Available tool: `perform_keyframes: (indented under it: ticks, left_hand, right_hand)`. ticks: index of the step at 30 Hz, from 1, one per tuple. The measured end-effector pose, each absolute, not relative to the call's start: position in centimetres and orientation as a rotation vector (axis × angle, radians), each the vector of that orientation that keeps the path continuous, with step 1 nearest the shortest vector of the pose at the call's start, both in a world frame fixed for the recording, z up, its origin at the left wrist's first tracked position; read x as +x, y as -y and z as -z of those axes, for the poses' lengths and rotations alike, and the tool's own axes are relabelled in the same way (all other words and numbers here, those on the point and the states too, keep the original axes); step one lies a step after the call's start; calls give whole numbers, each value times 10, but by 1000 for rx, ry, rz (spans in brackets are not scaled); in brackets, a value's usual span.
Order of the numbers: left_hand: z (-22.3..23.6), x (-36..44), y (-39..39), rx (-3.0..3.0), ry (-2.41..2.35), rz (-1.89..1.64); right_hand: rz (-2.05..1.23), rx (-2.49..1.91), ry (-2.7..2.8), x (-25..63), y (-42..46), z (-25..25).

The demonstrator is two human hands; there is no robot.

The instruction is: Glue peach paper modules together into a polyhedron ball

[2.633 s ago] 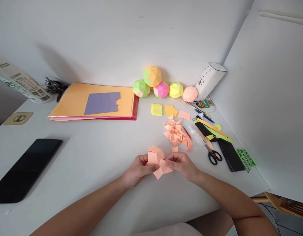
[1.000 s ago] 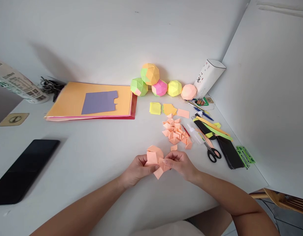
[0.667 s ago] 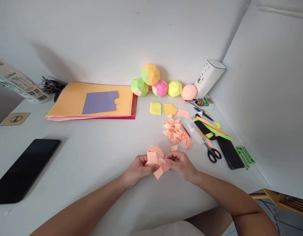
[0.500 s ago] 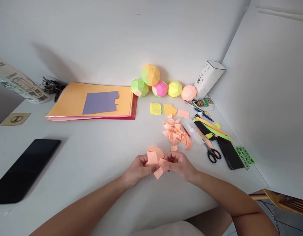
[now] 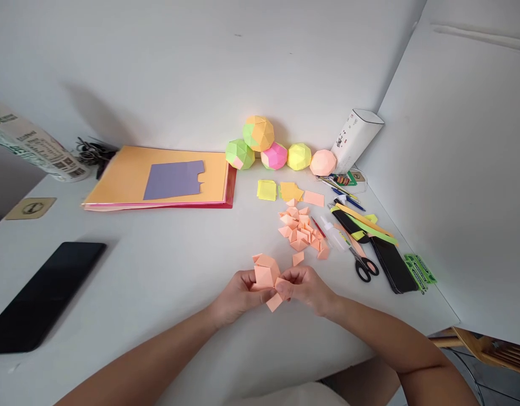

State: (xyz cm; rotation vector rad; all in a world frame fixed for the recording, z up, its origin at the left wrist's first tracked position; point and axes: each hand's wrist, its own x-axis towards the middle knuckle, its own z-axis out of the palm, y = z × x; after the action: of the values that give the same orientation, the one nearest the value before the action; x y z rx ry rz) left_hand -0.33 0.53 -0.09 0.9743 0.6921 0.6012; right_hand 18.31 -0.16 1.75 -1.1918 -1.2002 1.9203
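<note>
A partly joined peach origami paper model (image 5: 265, 275) is held between both hands above the near part of the table. My left hand (image 5: 239, 294) grips its left side, thumb in front and fingers behind it. My right hand (image 5: 306, 288) pinches a folded flap on its right side between thumb and forefinger. One square flap (image 5: 274, 302) points down below the thumbs. Just beyond the hands lies a pile of folded peach paper pieces (image 5: 301, 230), with a single loose piece (image 5: 298, 258) close to my right hand. The fingers behind the model are mostly hidden.
Several finished paper balls (image 5: 258, 134) sit against the wall. Scissors (image 5: 363, 265), a glue bottle (image 5: 336, 234) and a black case (image 5: 392, 264) lie at right. A stack of coloured paper (image 5: 111, 175) lies at back left, a black phone (image 5: 48, 293) at left.
The model has turned slightly in my hands, its top tipping. My right thumb and forefinger have moved inward on the right flap, pressing it nearer the centre. The camera view has shifted slightly.
</note>
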Motion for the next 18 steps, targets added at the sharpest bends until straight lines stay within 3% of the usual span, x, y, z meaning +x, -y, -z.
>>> perform_keyframes:
  ticks: [18]
  left_hand:
    - [-8,-1,-5,973,-626,-620]
  right_hand:
    - [-1924,-1199,1243,185,0,-16]
